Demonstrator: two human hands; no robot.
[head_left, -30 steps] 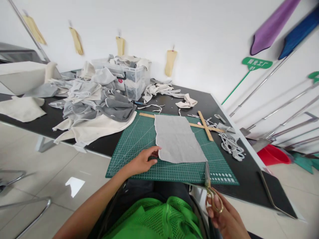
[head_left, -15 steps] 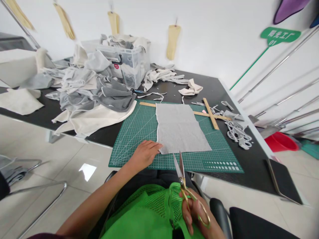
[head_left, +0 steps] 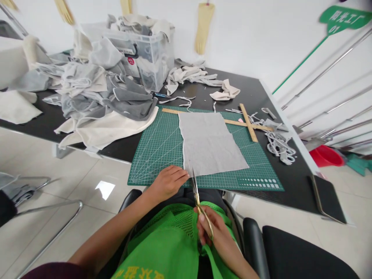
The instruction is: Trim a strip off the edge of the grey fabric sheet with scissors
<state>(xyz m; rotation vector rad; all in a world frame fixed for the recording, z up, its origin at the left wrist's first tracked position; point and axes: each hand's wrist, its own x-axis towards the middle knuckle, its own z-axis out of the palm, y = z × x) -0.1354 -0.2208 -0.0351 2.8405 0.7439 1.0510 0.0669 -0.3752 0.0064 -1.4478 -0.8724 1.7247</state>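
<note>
A light grey piece of cloth (head_left: 212, 141) lies spread on the green cutting mat (head_left: 154, 155). At its near left corner, my left hand (head_left: 171, 182) has its fingers closed on the edge. My right hand (head_left: 213, 226) grips a pair of scissors (head_left: 196, 195) with gold handles. Their blades point away from me and meet the cloth's near edge, just right of my left fingertips. How much cloth lies between the blades is hard to make out. A wooden ruler (head_left: 171, 111) passes behind the cloth's far edge.
A heap of grey and cream fabric (head_left: 84, 89) covers the table's left, before a clear plastic bin (head_left: 158, 58). Wooden strips (head_left: 248, 122) form a cross at right, beside tangled grey scraps (head_left: 280, 147). A dark flat device (head_left: 328, 197) lies at the right edge.
My right hand has brought the scissors left and forward, from just short of the cloth to its near edge. The blades stand closer together. My left hand stays at the corner; the view has tilted down.
</note>
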